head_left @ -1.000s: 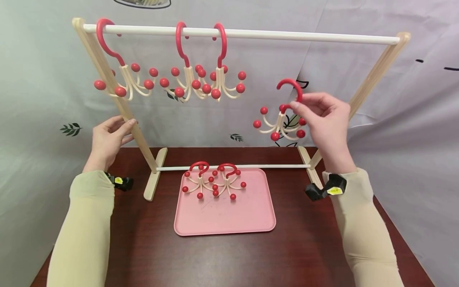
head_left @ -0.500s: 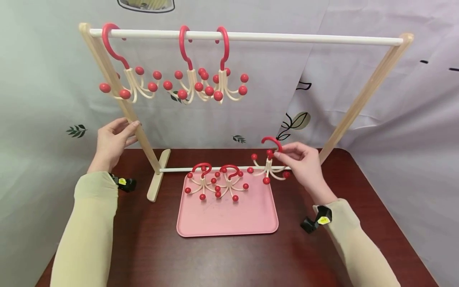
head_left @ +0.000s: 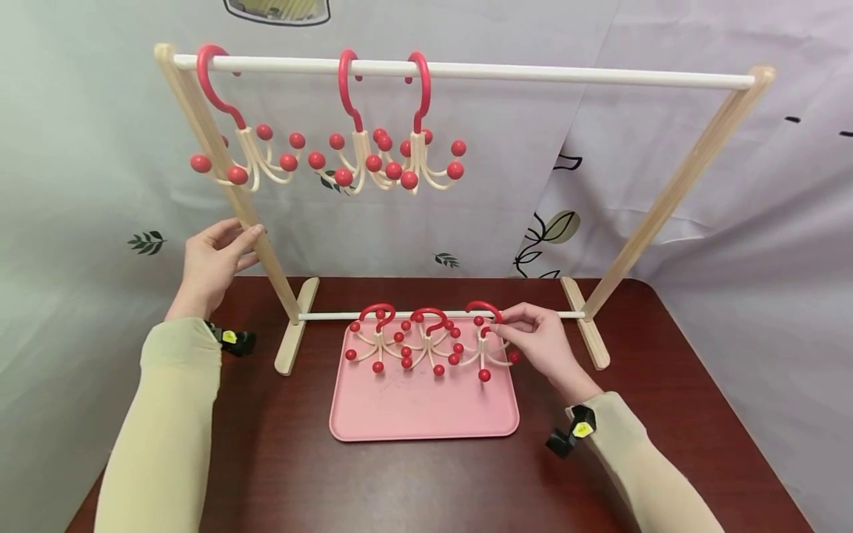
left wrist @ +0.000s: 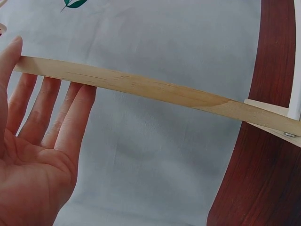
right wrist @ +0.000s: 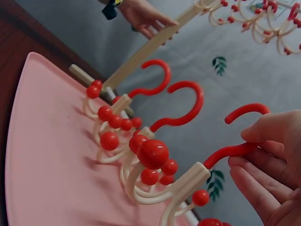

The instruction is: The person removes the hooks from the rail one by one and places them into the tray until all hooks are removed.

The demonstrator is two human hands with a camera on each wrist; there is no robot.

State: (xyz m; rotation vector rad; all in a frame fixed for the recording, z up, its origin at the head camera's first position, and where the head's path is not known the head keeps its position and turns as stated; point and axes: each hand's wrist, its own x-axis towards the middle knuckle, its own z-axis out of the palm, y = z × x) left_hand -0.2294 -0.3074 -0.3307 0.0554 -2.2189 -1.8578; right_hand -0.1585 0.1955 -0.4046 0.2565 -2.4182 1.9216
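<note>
My right hand point(head_left: 541, 342) pinches the red hook of a claw hanger point(right wrist: 190, 180) between thumb and fingers. This hanger has cream arms tipped with red balls. It is upright at the back right of the pink tray point(head_left: 426, 414); whether its arms touch the tray I cannot tell. Two like hangers, a left one point(head_left: 379, 342) and a middle one point(head_left: 429, 344), stand on the tray beside it. My left hand point(head_left: 212, 265) holds the left wooden post point(left wrist: 141, 87) of a rack, thumb in front and fingers behind.
Three more such hangers hang from the rack's white top rod point(head_left: 533, 73), all towards the left. A lower white rod point(head_left: 326, 316) runs behind the tray, between the wooden feet. The right post point(head_left: 680, 192) leans outward in view. A patterned cloth hangs behind the dark red table point(head_left: 426, 488).
My right hand has lowered the hanger from under the top rod, down and leftward, to the tray beside the other two. My left hand keeps its hold on the post.
</note>
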